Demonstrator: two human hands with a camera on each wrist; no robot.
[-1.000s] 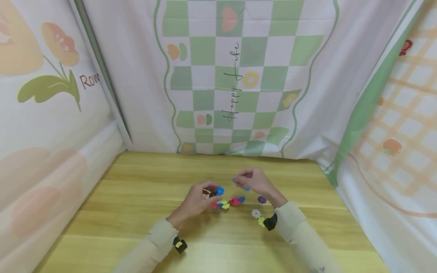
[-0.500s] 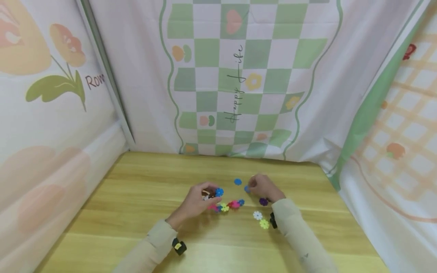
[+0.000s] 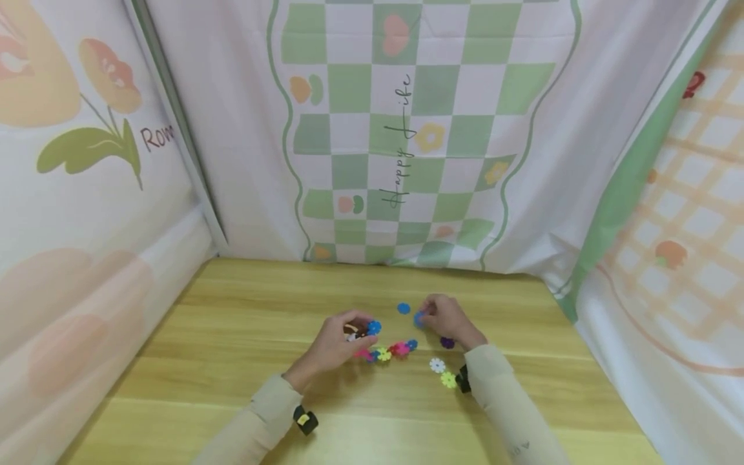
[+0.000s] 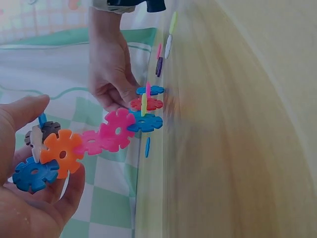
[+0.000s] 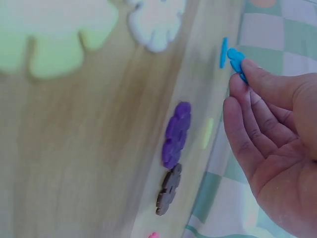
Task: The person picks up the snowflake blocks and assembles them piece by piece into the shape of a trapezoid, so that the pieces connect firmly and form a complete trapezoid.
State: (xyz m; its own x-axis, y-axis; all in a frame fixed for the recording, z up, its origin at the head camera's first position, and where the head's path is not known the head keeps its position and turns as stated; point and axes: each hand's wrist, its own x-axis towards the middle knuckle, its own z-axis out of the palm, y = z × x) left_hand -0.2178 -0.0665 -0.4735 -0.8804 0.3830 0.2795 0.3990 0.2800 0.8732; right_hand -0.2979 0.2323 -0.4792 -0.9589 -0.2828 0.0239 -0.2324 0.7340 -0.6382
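Note:
My left hand (image 3: 336, 341) holds one end of a chain of interlocking flower-shaped plastic discs. In the left wrist view, an orange disc (image 4: 63, 154), a blue disc (image 4: 35, 173), a white one and a dark one cluster between thumb and fingers. From there the chain runs through pink discs (image 4: 118, 130) to blue, red and yellow ones at its far end. My right hand (image 3: 449, 319) pinches a single blue flower disc (image 5: 237, 60) between thumb and index finger, the other fingers loosely bent. Another blue disc (image 3: 403, 308) lies just left of it on the table.
On the wooden table (image 3: 232, 400), a white disc (image 3: 437, 365) and a yellow disc (image 3: 448, 380) lie near the right sleeve. A purple disc (image 5: 177, 135) and a brown disc (image 5: 169, 189) lie beside the right hand. Printed curtains (image 3: 244, 194) enclose the back and sides.
My right hand has left one blue disc lying on the table and shifted right, and now pinches another blue disc. My left hand with the chain stays almost still.

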